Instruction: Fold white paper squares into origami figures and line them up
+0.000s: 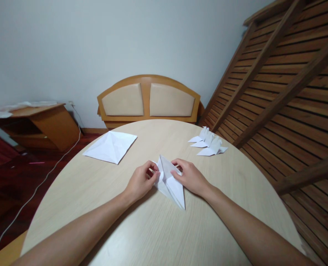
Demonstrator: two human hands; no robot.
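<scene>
A partly folded white paper shape (171,184) lies in the middle of the round pale wooden table (158,229), with one long point toward me. My left hand (140,181) pinches a flap at its left side, fingers closed on the paper. My right hand (190,176) presses and grips its right side with curled fingers. A creased white paper sheet (110,146) lies flat at the far left of the table. Finished white paper figures (209,142) sit together at the far right edge.
A wooden headboard with padded panels (148,99) leans against the wall behind the table. Slatted wooden frames (285,92) lean at the right. A low wooden cabinet (46,123) stands at the left, and a white cable (36,190) runs over the dark red floor.
</scene>
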